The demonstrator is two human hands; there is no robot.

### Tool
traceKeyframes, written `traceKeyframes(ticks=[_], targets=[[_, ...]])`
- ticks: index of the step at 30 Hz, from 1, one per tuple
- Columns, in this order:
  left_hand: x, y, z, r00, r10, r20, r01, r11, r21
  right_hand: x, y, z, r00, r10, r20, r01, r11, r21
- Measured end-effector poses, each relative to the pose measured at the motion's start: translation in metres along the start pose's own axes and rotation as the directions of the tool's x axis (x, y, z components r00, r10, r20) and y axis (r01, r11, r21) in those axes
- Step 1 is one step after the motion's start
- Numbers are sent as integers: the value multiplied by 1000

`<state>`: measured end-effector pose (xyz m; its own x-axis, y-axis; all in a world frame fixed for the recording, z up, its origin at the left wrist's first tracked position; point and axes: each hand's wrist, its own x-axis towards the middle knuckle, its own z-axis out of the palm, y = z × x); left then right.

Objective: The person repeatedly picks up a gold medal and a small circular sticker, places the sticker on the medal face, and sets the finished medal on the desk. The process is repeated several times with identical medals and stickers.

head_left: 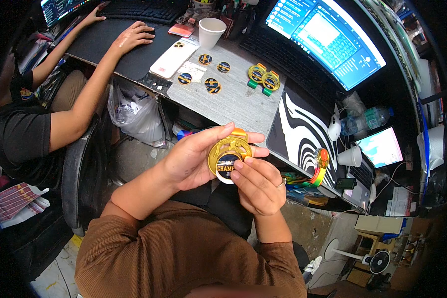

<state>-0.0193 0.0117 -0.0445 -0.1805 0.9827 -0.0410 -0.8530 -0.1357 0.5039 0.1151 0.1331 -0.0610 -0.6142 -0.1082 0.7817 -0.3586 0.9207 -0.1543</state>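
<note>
My left hand (186, 161) holds a gold medal (227, 145) with an orange ribbon loop, its fingers behind the rim. Over the medal's lower face, my right hand (261, 185) pinches a round black sticker (227, 168) with yellow lettering and a white edge beneath. Whether the sticker touches the medal I cannot tell. On the grey desk board (238, 107) beyond my hands lie several loose round stickers (212, 85). Two more gold medals (270, 81) with green and orange ribbons rest side by side to their right.
A phone (174, 58) and a white cup (212, 34) stand at the board's far left. On the right are a striped mat (305, 129), a white mouse (334, 128), a medal with ribbons (322, 159) and another cup (350, 157). At left, a co-worker's hand (134, 37) rests at the desk.
</note>
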Motion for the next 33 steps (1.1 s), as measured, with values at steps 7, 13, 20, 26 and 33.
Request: traceKeyframes(ticks=[7,13,20,26,33], targets=[[0,0,1,1000,11,-12,-11,1000,15,0,0,0,1000,8,17,-8,1000,-4],[-1,0,1,1000,9,-27,-7,997,78,-1,0,0,1000,4,11,-4,1000,1],[-2,0,0,999,25,-33,-19,989,150,-2,0,1,1000,-3,6,3,1000,-6],[1,-1,-3,1000,1,-13,0,998,62,-3,0,1,1000,3,16,-2,1000,-9],[1,-2,-4,1000,6,-4,-6,998,69,-4,0,1,1000,5,13,-5,1000,0]])
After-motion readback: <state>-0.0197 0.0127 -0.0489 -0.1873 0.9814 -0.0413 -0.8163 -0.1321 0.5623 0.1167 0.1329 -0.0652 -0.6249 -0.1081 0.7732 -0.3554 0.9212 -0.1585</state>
